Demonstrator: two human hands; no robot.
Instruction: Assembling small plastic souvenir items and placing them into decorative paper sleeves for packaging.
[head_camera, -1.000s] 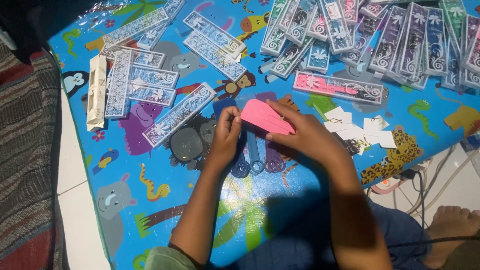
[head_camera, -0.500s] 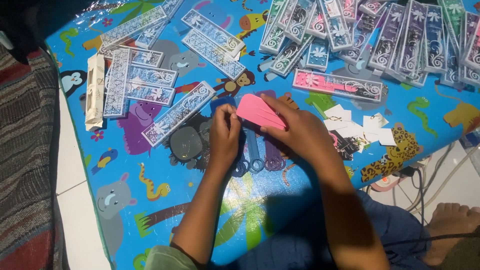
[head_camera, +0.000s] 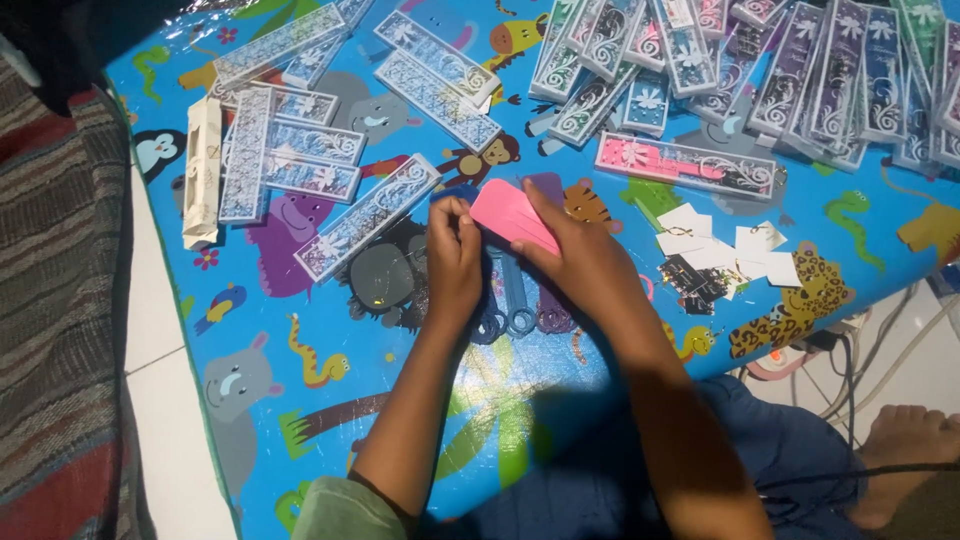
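My right hand (head_camera: 585, 260) holds a small stack of pink cards (head_camera: 508, 215) fanned out above a blue play mat (head_camera: 300, 330) printed with cartoon animals. My left hand (head_camera: 455, 255) pinches the left edge of that pink stack with thumb and fingertips. Under my hands lie a few blue and purple scissor-like loops (head_camera: 520, 315) and a dark round piece (head_camera: 380, 275). A long patterned box (head_camera: 368, 215) lies just left of my left hand.
Many long patterned boxes lie in a heap at the back right (head_camera: 760, 70) and in a row at the left (head_camera: 290, 150). A pink box (head_camera: 685, 165) and small white tags (head_camera: 725, 250) lie right of my hands. Cables (head_camera: 880, 350) and a bare foot (head_camera: 900, 440) are on the tiled floor.
Both hands with the pink cards have shifted slightly left and up over the mat; the left fingers stay pinched on the stack's edge.
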